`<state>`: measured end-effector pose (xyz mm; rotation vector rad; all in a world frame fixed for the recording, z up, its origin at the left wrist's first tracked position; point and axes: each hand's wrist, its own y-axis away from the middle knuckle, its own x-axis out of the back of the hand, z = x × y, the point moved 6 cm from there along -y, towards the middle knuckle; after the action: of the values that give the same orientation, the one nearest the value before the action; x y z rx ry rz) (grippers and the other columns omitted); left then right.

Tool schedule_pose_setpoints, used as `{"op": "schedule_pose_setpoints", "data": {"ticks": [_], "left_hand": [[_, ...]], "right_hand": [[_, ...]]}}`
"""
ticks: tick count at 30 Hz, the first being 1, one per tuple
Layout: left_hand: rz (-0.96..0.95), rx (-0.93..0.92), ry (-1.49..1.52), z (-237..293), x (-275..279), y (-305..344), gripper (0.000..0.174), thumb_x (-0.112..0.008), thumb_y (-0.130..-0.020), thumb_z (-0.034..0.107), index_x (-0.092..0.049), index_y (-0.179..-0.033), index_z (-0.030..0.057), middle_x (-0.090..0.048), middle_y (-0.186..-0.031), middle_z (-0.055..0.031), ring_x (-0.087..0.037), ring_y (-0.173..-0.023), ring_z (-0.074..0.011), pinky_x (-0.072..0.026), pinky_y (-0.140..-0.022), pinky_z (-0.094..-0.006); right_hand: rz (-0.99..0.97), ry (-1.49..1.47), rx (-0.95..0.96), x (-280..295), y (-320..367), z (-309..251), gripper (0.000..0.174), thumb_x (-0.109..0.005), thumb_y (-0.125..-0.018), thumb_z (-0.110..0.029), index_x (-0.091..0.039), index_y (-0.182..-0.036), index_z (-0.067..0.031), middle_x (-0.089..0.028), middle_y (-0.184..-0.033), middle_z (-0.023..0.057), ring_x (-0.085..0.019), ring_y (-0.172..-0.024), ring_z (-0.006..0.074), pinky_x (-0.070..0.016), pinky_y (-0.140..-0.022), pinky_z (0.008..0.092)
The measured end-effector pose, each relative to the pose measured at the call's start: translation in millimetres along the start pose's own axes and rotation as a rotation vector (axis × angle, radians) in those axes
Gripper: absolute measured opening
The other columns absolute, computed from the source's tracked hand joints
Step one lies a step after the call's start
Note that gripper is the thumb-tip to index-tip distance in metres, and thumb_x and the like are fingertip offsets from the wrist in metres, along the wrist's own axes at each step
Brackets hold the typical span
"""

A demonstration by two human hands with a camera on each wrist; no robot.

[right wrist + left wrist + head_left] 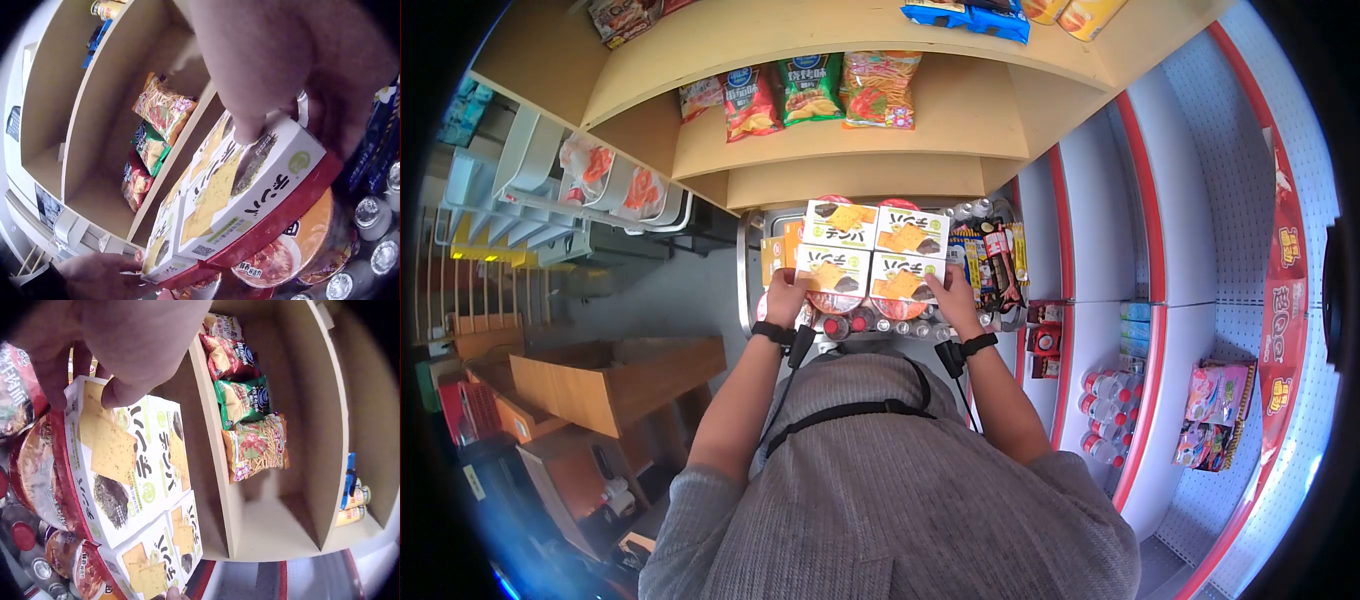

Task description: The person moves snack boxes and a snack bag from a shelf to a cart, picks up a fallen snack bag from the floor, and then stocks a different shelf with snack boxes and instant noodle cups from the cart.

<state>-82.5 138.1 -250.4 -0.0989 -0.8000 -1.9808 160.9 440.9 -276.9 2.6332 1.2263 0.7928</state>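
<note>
White cracker boxes with red sides lie flat in two rows on top of bowls of instant noodles (837,304) in a cart (743,262). My left hand (784,298) grips the near left cracker box (832,271) at its outer side, thumb on the top face. On the other side my right hand (953,299) holds the near right cracker box (900,278), its thumb pressing the printed top in the right wrist view and its fingers down the side. Just beyond are the far left cracker box (840,222) and the far right cracker box (911,232).
Bottles with red caps (836,327) stand along the cart's near side, and dark snack packs (998,262) fill its right end. Ahead, a wooden shelf (820,160) holds several snack bags (880,90). White shelving with red edges (1157,375) rises on the right.
</note>
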Motion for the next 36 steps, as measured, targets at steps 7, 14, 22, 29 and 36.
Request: {"op": "schedule_pose_setpoints", "data": {"ticks": [7, 14, 22, 29, 36], "left_hand": [[0.023, 0.052, 0.123, -4, 2, 2, 0.038, -0.062, -0.095, 0.016, -0.054, -0.126, -0.0059, -0.066, -0.111, -0.0152, -0.066, -0.093, -0.0205, -0.0540, -0.081, -0.0315], [0.315, 0.025, 0.212, -41, 73, 17, 0.032, -0.063, -0.092, 0.014, -0.061, -0.119, -0.0029, -0.068, -0.108, -0.0137, -0.065, -0.095, -0.0207, -0.0530, -0.083, -0.0331], [0.548, 0.220, -0.365, -130, 163, 54, 0.037, -0.072, -0.084, 0.021, -0.065, -0.113, -0.0010, -0.071, -0.113, -0.0202, -0.068, -0.106, -0.0324, -0.0527, -0.092, -0.0414], [0.403, 0.154, -0.272, -198, 174, -13, 0.054, -0.070, -0.086, 0.031, -0.061, -0.129, 0.0000, -0.069, -0.118, -0.0198, -0.067, -0.110, -0.0324, -0.0505, -0.097, -0.0402], [0.087, 0.113, -0.250, -181, 144, -43, 0.060, -0.067, -0.091, 0.036, -0.054, -0.137, -0.0005, -0.067, -0.122, -0.0231, -0.067, -0.110, -0.0335, -0.0505, -0.097, -0.0399]], "right_hand": [[0.066, -0.167, 0.058, -3, -1, 6, 0.045, -0.073, -0.094, -0.031, -0.057, -0.119, 0.0034, -0.071, -0.100, 0.0156, -0.069, -0.089, 0.0240, -0.0535, -0.079, 0.0361], [0.103, -0.070, 0.019, 25, 19, -25, 0.037, -0.065, -0.100, -0.022, -0.054, -0.125, 0.0021, -0.067, -0.112, 0.0164, -0.068, -0.097, 0.0238, -0.0543, -0.086, 0.0363], [0.197, -0.017, 0.111, 47, 51, 2, 0.028, -0.059, -0.103, -0.018, -0.054, -0.124, -0.0005, -0.067, -0.107, 0.0094, -0.067, -0.094, 0.0174, -0.0536, -0.082, 0.0311], [0.312, -0.098, -0.085, 53, 110, 35, 0.029, -0.061, -0.101, -0.018, -0.057, -0.124, -0.0012, -0.068, -0.109, 0.0118, -0.067, -0.095, 0.0202, -0.0537, -0.084, 0.0326], [0.479, -0.162, -0.265, 36, 211, 74, 0.021, -0.059, -0.100, -0.014, -0.060, -0.118, -0.0027, -0.070, -0.101, 0.0098, -0.069, -0.087, 0.0184, -0.0546, -0.078, 0.0317]]}}
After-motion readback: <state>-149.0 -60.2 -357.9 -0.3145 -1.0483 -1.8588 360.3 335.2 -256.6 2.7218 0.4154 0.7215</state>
